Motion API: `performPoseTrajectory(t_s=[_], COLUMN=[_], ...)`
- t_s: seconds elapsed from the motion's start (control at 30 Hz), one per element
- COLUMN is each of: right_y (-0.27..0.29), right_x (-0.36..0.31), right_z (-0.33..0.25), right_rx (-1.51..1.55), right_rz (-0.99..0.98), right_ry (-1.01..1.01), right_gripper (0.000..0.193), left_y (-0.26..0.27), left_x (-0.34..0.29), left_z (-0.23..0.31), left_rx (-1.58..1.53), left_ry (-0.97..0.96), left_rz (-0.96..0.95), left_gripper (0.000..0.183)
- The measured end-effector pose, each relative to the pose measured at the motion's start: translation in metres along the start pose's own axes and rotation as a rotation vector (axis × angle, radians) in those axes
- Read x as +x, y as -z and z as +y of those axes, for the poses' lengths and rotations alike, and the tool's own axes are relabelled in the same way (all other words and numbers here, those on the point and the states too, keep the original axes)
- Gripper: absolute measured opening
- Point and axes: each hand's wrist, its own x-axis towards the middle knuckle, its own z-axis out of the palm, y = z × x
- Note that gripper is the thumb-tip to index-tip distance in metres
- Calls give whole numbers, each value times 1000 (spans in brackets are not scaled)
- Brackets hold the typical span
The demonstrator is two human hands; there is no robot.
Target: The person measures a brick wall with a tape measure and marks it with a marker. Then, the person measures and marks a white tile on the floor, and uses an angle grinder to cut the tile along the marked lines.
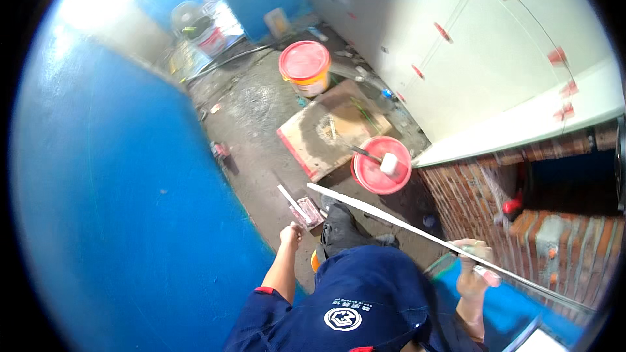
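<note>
My right hand [471,275] is closed on a long thin white strip [385,215], which runs slantwise from above my feet to the lower right. A small pinkish-red piece [488,276] shows at this hand; whether it is gripped too is unclear. My left hand [291,235] has its fingers curled, beside the blue wall. Just past it is a pinkish rectangular thing [313,212] with a short white bar [293,203] across it, both blurred. I cannot make out whether the left fingers hold either.
Ahead lies a stained board [306,132], between two lidded buckets: a yellow-sided one [305,62] and a red-lidded one [391,182] with a white-headed mallet [388,163] on top. A blue wall [130,189] stands left; pale panels with red wedges [443,32] and brickwork [469,202] stand right.
</note>
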Motion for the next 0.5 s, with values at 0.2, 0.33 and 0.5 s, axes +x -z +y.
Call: performPoseTrajectory(t_s=[0.2, 0.33, 0.5], right_y=[-148, -244, -341], right_x=[122, 185, 255], right_z=[1, 0, -4], right_rx=[-67, 109, 27], right_rz=[-317, -468, -676], right_ry=[102, 198, 266], right_gripper=[2, 11, 14], left_y=[11, 82, 63], left_x=[-29, -4, -69], left_z=[58, 83, 227], left_rx=[80, 259, 423], left_ry=[-76, -347, -689], left_rz=[-9, 206, 308], left_gripper=[45, 44, 44])
